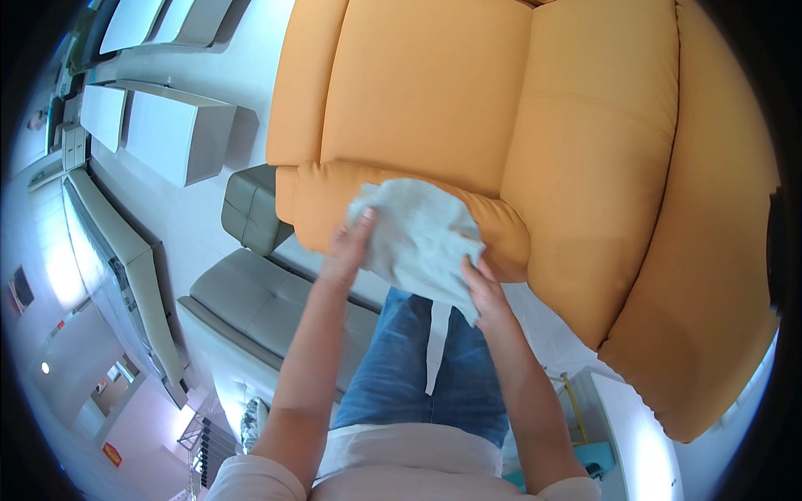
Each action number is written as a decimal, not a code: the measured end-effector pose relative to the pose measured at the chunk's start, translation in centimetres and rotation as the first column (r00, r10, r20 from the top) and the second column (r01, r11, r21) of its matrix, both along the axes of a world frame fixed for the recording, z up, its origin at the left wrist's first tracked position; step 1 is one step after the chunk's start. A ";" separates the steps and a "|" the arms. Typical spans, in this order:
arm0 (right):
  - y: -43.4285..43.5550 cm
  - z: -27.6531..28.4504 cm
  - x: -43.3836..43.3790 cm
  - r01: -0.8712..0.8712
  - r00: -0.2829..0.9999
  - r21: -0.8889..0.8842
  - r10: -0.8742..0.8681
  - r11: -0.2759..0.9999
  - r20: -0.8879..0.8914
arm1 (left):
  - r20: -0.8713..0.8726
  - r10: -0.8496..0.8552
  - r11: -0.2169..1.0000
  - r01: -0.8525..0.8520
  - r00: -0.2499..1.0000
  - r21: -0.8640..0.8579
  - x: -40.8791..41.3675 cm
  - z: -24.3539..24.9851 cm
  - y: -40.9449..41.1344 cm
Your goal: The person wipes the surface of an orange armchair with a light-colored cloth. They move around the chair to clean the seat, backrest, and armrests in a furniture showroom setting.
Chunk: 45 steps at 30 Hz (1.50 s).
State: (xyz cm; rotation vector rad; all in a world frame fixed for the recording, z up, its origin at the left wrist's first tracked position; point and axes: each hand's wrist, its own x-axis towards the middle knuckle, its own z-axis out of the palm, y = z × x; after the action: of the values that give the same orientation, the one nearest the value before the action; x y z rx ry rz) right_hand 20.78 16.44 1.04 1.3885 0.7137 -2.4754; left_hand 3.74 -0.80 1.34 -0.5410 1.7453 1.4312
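A pale grey-green cloth (416, 228) is spread between my two hands, slightly crumpled. My left hand (349, 247) grips its left edge, thumb on top. The lower right edge is pinched in my right hand (487, 288). Behind the cloth is the padded armrest (326, 188) of an orange upholstered sofa; whether the cloth touches it I cannot tell. The sofa's seat cushion (426, 87) and backrest (589, 125) stretch away past the armrest. A white strip (438, 344) hangs below the cloth, in front of my jeans.
On my left stand a grey tufted sofa (263, 307) and a green-grey ottoman (254, 210). Farther off are white low cabinets (175, 128) and a bed frame (119, 232). At the lower right are a white-topped unit (633, 426) and a turquoise object (592, 460).
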 end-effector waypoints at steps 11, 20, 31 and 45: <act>3.2 -0.8 -4.5 0.221 0.965 0.075 -0.207 0.972 -0.160 | -0.039 -0.125 0.992 0.125 0.991 -0.016 0.0 1.1 1.2; -0.8 1.0 -0.4 -0.190 0.982 0.079 0.188 0.979 0.030 | 0.144 0.033 0.982 -0.060 0.989 0.181 2.7 1.7 -5.0; 0.2 -0.3 -12.4 -0.039 0.987 0.081 0.051 0.996 -0.151 | -0.005 0.215 0.966 -0.212 0.977 0.148 -4.5 -0.2 -3.8; -2.5 -0.3 -3.4 -0.199 0.980 0.050 0.198 0.979 0.025 | 0.017 0.244 0.956 -0.244 0.970 0.162 0.6 1.3 -5.7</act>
State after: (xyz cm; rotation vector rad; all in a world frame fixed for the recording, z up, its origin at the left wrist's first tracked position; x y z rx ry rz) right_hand 17.42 13.98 0.75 1.2885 0.8737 -2.3011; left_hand 4.34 -6.54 2.65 -0.6842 1.5867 1.7305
